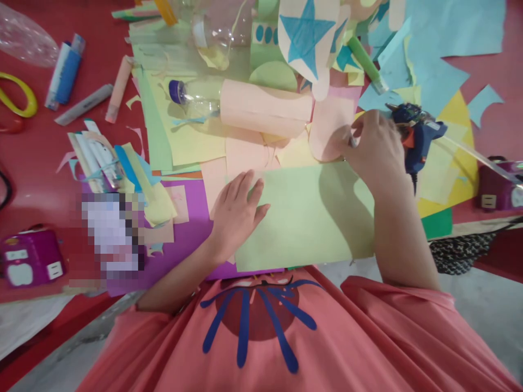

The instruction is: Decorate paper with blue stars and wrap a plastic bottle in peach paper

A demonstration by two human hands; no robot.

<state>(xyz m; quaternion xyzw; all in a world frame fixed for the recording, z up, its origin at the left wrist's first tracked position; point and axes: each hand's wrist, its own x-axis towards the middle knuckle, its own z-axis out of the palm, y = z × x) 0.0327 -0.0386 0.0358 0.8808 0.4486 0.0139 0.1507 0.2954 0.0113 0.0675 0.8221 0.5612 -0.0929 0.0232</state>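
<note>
Lying flat, released, left hand [238,215] overlaps rectangular green paper sheet [302,218]; right hand [378,152] curled, can't tell grip; glue gun [420,146] alongside, paper-wrapped plastic bottle [253,106] beyond.

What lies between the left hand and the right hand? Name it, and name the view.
The pale green sheet lies between the left hand and the right hand, as the head view shows.

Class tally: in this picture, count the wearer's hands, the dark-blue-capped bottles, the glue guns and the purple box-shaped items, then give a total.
Hands: 2 (left hand, right hand)
Dark-blue-capped bottle: 1
Glue gun: 1
Purple box-shaped items: 2 (left-side box, right-side box)
Total: 6
</note>
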